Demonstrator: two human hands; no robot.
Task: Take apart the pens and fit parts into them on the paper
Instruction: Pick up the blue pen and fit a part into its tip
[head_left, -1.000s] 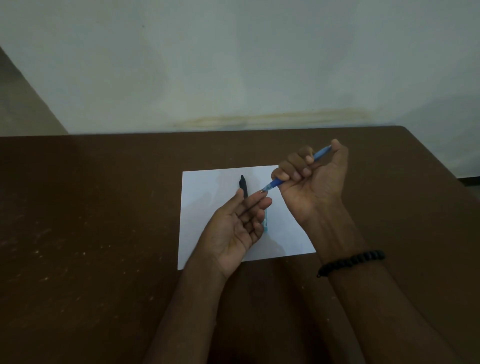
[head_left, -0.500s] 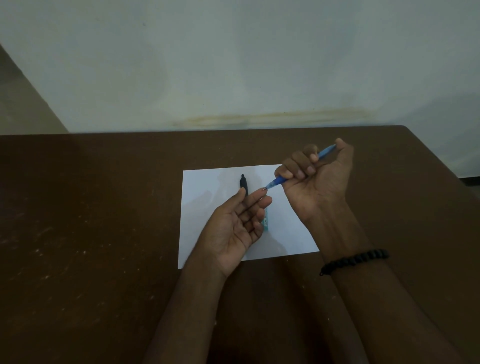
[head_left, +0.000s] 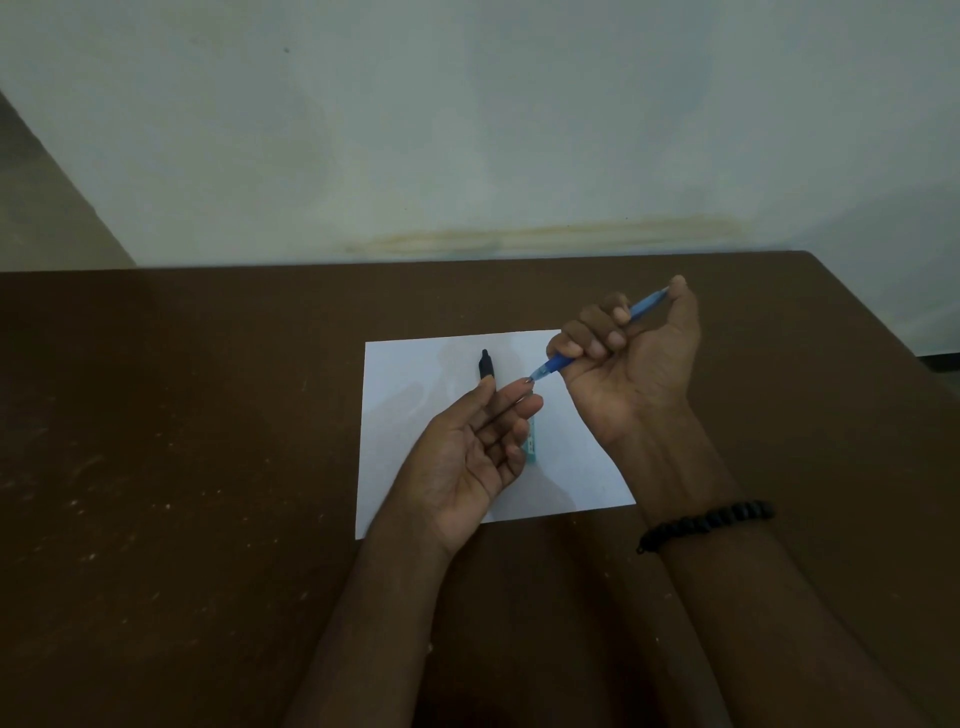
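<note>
A white sheet of paper (head_left: 415, 410) lies on the brown table (head_left: 182, 441). My right hand (head_left: 631, 364) is closed around a blue pen (head_left: 558, 362), thumb on its rear end, tip pointing down-left. My left hand (head_left: 478, 447) is held palm up over the paper, fingers loosely apart, with a fingertip touching the pen's tip. A black pen (head_left: 486, 365) lies on the paper beyond my left fingers, partly hidden by them. A teal pen part (head_left: 531, 444) lies on the paper under my left fingers, mostly hidden.
A pale wall (head_left: 467, 130) stands behind the table's far edge. The table's right edge runs diagonally at the far right. A black bead bracelet (head_left: 706, 525) sits on my right wrist.
My right hand with the blue pen has shifted slightly up and right. My left hand has stayed in place with a fingertip at the pen tip.
</note>
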